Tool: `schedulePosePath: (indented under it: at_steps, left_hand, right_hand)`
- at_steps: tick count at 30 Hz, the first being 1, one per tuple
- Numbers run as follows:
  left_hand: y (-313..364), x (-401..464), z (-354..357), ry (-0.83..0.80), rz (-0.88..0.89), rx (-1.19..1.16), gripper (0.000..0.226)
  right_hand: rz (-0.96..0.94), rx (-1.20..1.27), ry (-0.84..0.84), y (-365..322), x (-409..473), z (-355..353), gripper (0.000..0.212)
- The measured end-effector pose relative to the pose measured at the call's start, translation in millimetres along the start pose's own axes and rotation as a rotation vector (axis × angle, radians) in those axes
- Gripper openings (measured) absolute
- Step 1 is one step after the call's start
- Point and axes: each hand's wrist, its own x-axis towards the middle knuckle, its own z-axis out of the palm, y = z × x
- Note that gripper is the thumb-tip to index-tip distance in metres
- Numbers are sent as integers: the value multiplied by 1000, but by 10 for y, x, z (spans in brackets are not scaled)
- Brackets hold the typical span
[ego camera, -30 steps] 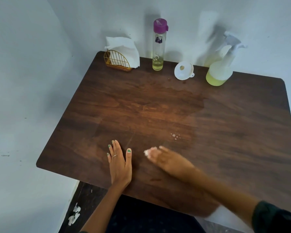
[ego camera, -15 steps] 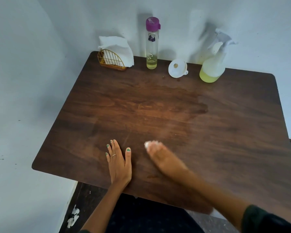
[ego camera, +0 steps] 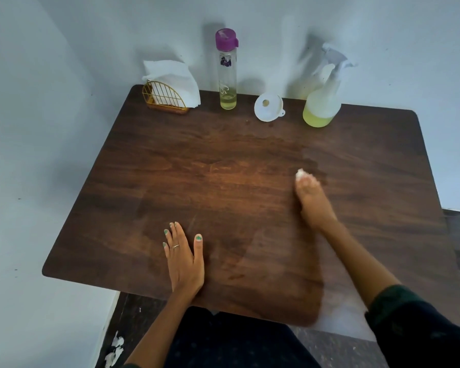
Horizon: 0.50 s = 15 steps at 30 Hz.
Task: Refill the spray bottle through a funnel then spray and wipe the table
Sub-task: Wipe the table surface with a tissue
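Right grip (ego camera: 310, 193) closed around tissue (ego camera: 301, 174)

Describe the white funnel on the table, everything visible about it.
The funnel is small, white and looks like plastic. It lies tipped at the back of the table, its wide mouth turned toward the camera so the round spout hole shows inside. A small tab with a loop sticks out at its lower right rim. It sits between the purple-capped bottle and the spray bottle, touching neither. No hand is on it.
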Motion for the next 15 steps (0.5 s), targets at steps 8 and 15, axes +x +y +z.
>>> schedulePosePath:
  at_steps: [8, 15]
  left_hand:
    - [0, -5, -1, 7, 6, 14, 72]
    - [6, -29, -37, -18, 17, -14, 67]
  right_hand:
    - [-725, 16, -95, -944, -947, 441, 47]
    - [101, 35, 14, 558, -183, -40, 71]
